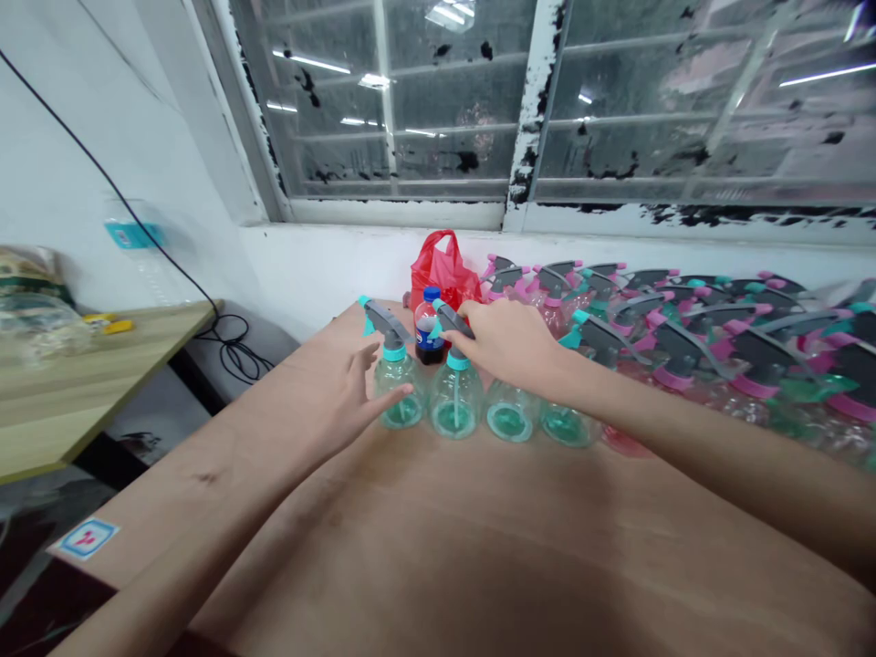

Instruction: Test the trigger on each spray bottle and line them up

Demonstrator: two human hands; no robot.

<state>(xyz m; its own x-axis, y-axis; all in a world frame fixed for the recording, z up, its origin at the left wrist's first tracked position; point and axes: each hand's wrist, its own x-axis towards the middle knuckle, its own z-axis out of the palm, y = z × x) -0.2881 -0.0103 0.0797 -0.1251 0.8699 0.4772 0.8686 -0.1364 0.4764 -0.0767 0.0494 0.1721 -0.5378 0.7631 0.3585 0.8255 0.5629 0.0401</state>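
Note:
Two clear green spray bottles with grey and turquoise trigger heads stand upright side by side. At the leftmost spray bottle (pixel 402 394), my left hand (pixel 349 401) is open, its thumb reaching across the bottle's front and its fingers at the left side; whether it touches the bottle I cannot tell. My right hand (pixel 510 338) is closed around the trigger head of the second spray bottle (pixel 456 401), thumb toward me. Below my right hand and wrist stand a third green bottle (pixel 510 415) and a fourth green bottle (pixel 567 422), their tops partly hidden.
Many pink and green spray bottles (pixel 674 365) crowd the right side of the wooden table (pixel 438 538). Behind my hands are a cola bottle (pixel 430 342) and a red plastic bag (pixel 444 265) by the wall. A second table (pixel 102 383) with a black cable (pixel 239 351) beside it stands left.

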